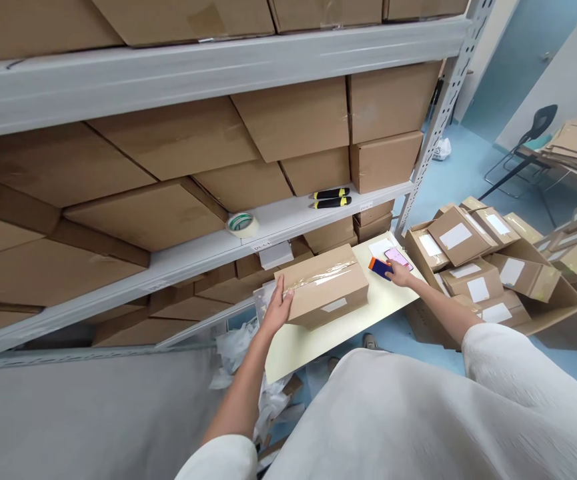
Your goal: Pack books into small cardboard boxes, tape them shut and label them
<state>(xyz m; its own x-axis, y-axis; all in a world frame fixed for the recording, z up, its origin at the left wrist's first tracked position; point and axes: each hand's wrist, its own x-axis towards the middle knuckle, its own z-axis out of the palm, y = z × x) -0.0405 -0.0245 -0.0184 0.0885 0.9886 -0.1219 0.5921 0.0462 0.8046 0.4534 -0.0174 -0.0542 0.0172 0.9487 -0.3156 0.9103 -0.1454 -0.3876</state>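
A taped cardboard box (325, 283) lies on a pale yellow tabletop (313, 347), with clear tape along its top seam and a white label on its near side. My left hand (278, 308) grips the box's left end, fingers over the top edge. To the right of the box, my right hand (399, 273) is closed on a small dark blue and orange object (380, 269) whose kind I cannot make out. Beside that hand is a phone (398, 257) with a pink screen, partly covered by the fingers.
On the shelf (288, 217) ahead are a tape roll (242, 225) and two black-and-yellow cutters (331, 198). Large cartons (288, 123) fill the rack. A big open carton (553, 313) of labelled boxes stands at right. Plastic bags (238, 347) lie below left.
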